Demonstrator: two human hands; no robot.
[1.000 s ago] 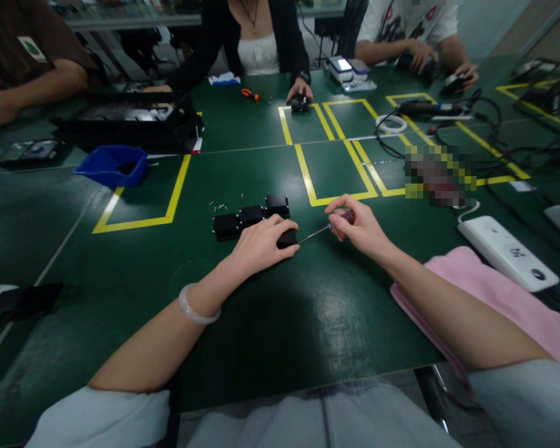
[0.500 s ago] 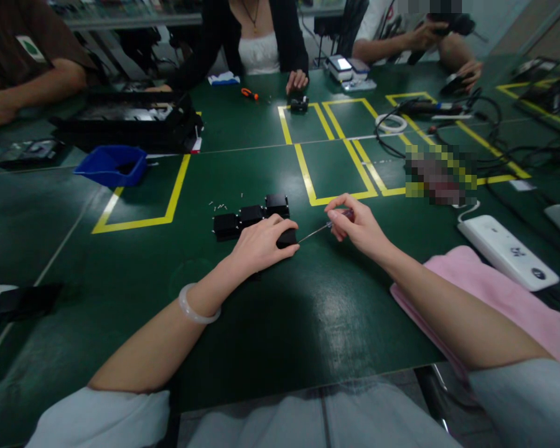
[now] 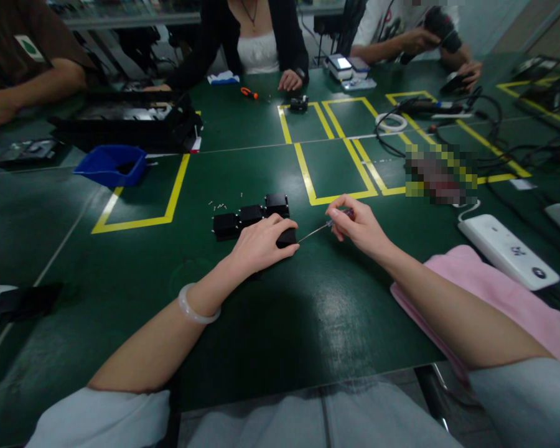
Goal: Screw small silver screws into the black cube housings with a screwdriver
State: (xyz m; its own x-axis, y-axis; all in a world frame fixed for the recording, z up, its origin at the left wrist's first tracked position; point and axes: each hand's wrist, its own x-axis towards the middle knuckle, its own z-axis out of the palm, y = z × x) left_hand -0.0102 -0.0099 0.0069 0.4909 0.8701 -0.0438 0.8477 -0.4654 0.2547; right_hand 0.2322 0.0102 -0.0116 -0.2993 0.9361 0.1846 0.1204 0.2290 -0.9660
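My left hand (image 3: 260,244) lies over a small black box (image 3: 287,237) on the green table (image 3: 270,323), fingers closed around it. My right hand (image 3: 360,226) pinches a thin screwdriver (image 3: 324,226) whose tip points left into the side of that box. Three more black boxes (image 3: 251,216) sit in a row just behind my left hand. Several tiny screws (image 3: 220,205) lie scattered behind them.
A blue bin (image 3: 112,165) and a black tray (image 3: 130,121) stand at the left. Yellow tape squares (image 3: 331,168) mark the middle. A white power strip (image 3: 508,251) and a pink cloth (image 3: 490,305) lie at the right. Cables (image 3: 448,124) and other people's hands are across the table.
My hands have barely moved; the screwdriver stays at the box. Across the table one person's hand left a small black part, and another person has raised a dark tool.
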